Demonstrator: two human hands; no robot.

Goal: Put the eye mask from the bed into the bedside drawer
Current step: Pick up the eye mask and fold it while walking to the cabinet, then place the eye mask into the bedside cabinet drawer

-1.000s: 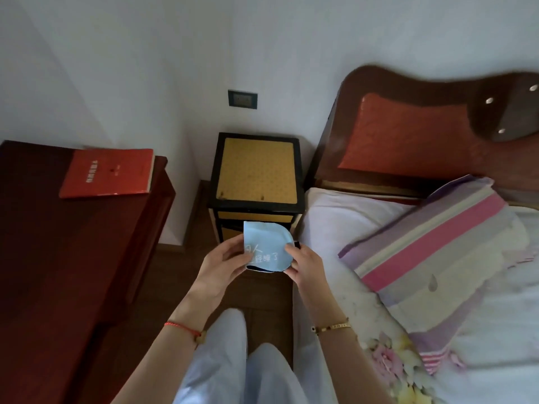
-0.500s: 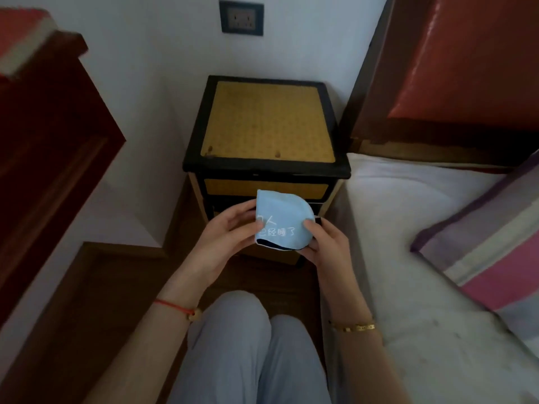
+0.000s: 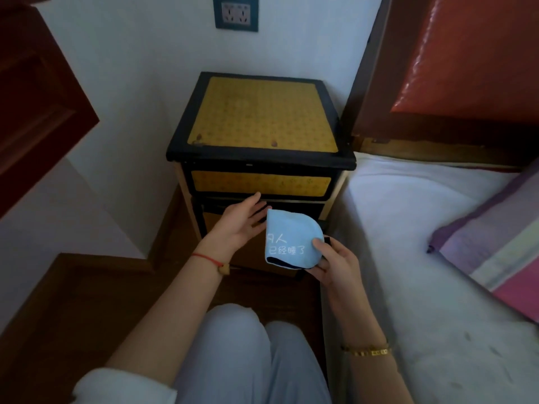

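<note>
Since half a second ago, our left hand point(image 3: 237, 225) has let go of the eye mask point(image 3: 293, 239) and now reaches, fingers spread and empty, toward the front of the bedside cabinet point(image 3: 259, 118); the cabinet also sits larger and closer in view. Our right hand point(image 3: 335, 263) alone pinches the folded light-blue mask at its lower right corner, thumb on top, holding it in the air just in front of the lower drawer point(image 3: 288, 207).

We cannot tell whether that drawer is open: the left hand and the mask cover most of its front, and the part that shows is dark. The upper drawer point(image 3: 259, 183) shows a yellow patterned face, apparently shut. White characters on the mask are partly cut by the fold.

To the right lies the bed point(image 3: 408, 228) with a white sheet, a striped pillow point(image 3: 495, 249) cut off at the edge, and a red padded headboard point(image 3: 472, 53). A wall socket point(image 3: 236, 13) sits above the cabinet; dark wooden furniture point(image 3: 35, 97) stands at left, over a brown wooden floor point(image 3: 87, 301).
</note>
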